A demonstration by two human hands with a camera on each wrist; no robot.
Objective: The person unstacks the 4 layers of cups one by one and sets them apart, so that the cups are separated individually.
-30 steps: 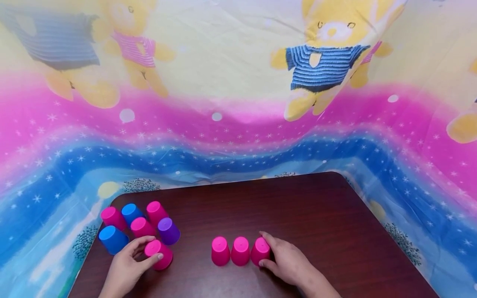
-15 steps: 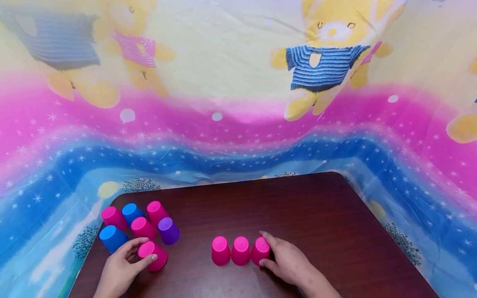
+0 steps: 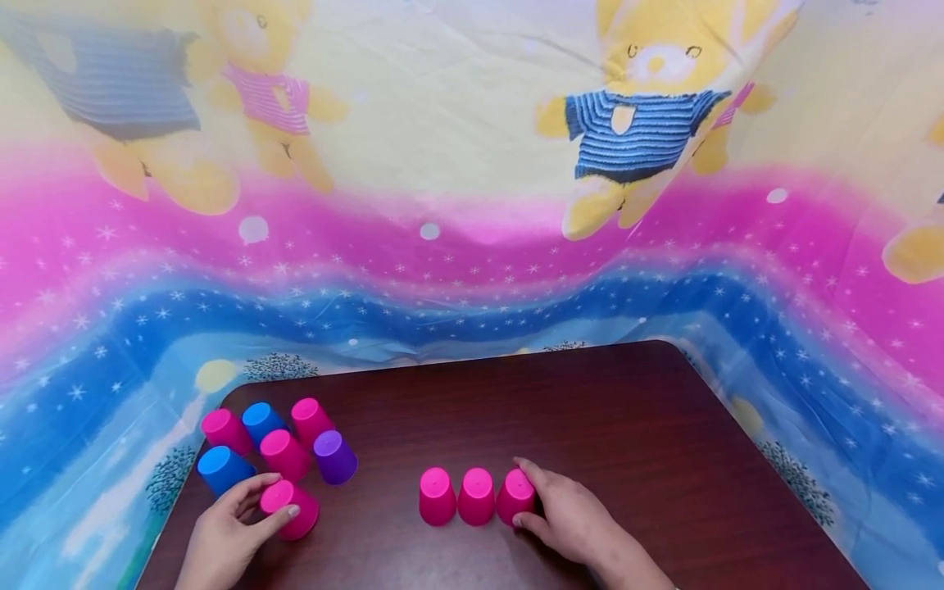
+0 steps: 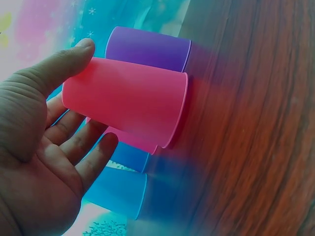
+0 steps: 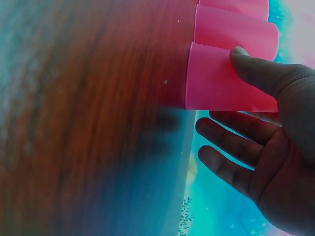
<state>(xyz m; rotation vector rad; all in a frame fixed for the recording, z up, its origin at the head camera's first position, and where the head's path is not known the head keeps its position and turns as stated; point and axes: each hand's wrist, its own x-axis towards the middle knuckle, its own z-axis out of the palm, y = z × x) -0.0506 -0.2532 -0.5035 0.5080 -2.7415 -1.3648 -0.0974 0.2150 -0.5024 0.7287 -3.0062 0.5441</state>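
Note:
Upside-down plastic cups stand on the dark table. My left hand (image 3: 230, 528) pinches a pink cup (image 3: 298, 510) between thumb and fingers near its closed top, at the front of the left group. In the left wrist view this pink cup (image 4: 129, 101) hides part of the cups behind it. On the right, my right hand (image 3: 571, 515) holds the end pink cup (image 3: 514, 500) of a row of three. The thumb lies on its near side, clear in the right wrist view. Beside it stand the middle pink cup (image 3: 476, 498) and the left pink cup (image 3: 437, 497).
Behind my left hand are a purple cup (image 3: 335, 458), blue cups (image 3: 224, 469) and several more pink cups (image 3: 284, 456). The table (image 3: 634, 426) spreads far to the right. A cloth with printed bears (image 3: 442, 180) hangs beyond its back edge.
My left hand and its pink cup have moved a little to the left, away from the purple cup. My right hand and the row of three have stayed put.

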